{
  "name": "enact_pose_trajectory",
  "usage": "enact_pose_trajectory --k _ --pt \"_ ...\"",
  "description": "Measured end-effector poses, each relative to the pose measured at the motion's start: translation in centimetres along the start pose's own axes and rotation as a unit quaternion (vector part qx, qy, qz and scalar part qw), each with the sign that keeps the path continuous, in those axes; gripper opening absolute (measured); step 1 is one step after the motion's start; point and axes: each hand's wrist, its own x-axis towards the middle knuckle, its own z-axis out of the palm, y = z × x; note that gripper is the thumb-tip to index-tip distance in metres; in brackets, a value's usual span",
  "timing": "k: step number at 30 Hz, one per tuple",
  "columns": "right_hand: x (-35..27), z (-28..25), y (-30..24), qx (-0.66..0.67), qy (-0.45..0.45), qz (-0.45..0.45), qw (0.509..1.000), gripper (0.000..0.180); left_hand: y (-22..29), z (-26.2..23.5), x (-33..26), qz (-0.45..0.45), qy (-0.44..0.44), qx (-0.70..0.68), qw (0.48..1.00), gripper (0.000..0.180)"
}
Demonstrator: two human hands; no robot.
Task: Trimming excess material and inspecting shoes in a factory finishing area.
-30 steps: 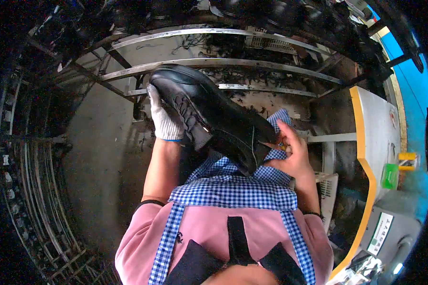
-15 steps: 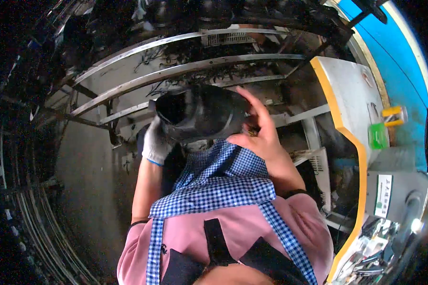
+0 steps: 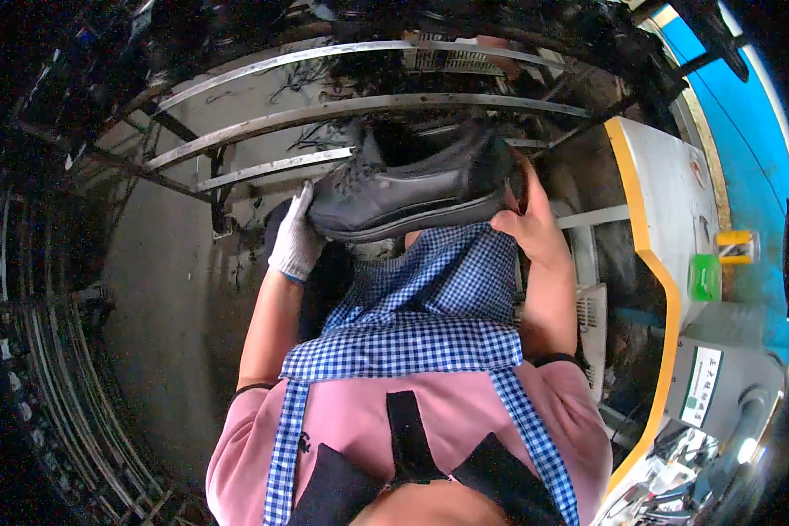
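Note:
A black lace-up shoe (image 3: 421,193) is held up before me in both hands, above the blue checked apron (image 3: 412,346) on my lap. Its toe points left and its heel right, with the sole down and the opening facing up and away. My left hand (image 3: 296,235), in a white knit glove, grips the toe end. My bare right hand (image 3: 535,215) holds the heel end, thumb on the near side. Some fingers of both hands are hidden behind the shoe.
A metal rack with long rails (image 3: 359,110) stands ahead, dark items along its top. At right is a yellow-edged worktable (image 3: 666,167) with a green container (image 3: 703,277), a yellow can (image 3: 738,247) and a grey machine (image 3: 728,368). A pale plastic basket (image 3: 592,324) sits below it.
The shoe has been turned round. Its opening was toward the left before; now the laced toe is at my left hand and the heel at my right.

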Motion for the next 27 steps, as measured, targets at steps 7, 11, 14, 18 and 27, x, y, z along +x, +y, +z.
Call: enact_pose_trajectory --k 7,11,14,18,27 --pt "-1.0 -1.1 -1.0 -0.029 0.077 -0.049 0.995 0.096 1.1 0.0 0.2 0.176 -0.074 0.028 0.981 0.053" --pt "-3.7 -2.7 -3.6 0.068 0.135 -0.207 0.966 0.082 1.6 3.8 -3.4 0.146 -0.138 0.066 0.977 0.052" --pt "-3.8 -3.1 -5.8 0.292 0.297 -0.298 0.859 0.048 0.8 3.9 -3.6 0.180 -0.141 0.158 0.961 0.046" --pt "1.0 -1.8 -11.4 0.098 0.374 -0.479 0.788 0.043 -0.4 3.1 -3.2 0.107 -0.139 0.067 0.982 0.036" --pt "17.6 -4.8 -19.7 -0.306 0.382 -0.452 0.746 0.078 -0.7 3.1 -4.2 0.101 -0.131 0.089 0.982 0.031"
